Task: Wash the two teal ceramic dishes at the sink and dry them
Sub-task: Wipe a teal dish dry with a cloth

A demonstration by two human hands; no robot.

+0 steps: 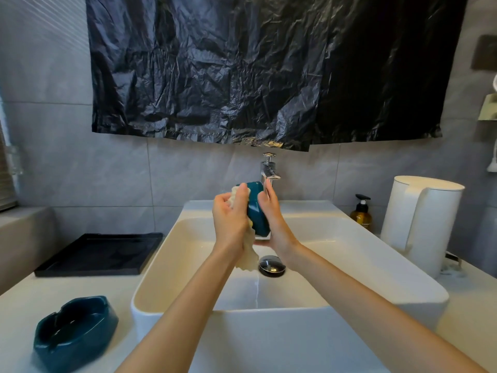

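- 7 o'clock, nearest: first teal glazed ceramic dish with notched rim (75, 333) sits upright on the white tabletop (24, 305), near the sink's left front corner. Nothing touches it.
- Centre, near: white rectangular ceramic sink basin (269, 313), with a chrome drain stopper (272, 266) on its floor.
- 9 o'clock: flat black rectangular tray (99, 255) on the tabletop, beyond the first dish and just beside the basin's left wall.
- Centre, above the basin: hands close together, one on each side of one dish.
- The right hand (274, 219) grips the second teal ceramic dish (258, 214) from its right side, thumb on the edge. The dish stands on edge above the drain, just below the tap.
- The left hand (231, 214) holds a cream textured cloth (248, 254) pressed to the dish's left face. The cloth's tail hangs toward the drain.
- 12 o'clock: chrome tap (269, 168) behind the dish.
- 3 o'clock: amber pump bottle with black head (361, 214), then a tall white cylindrical jug with handle (422, 224).
- Farthest: crumpled black plastic sheet (269, 71) on the grey tiled wall (67, 170).
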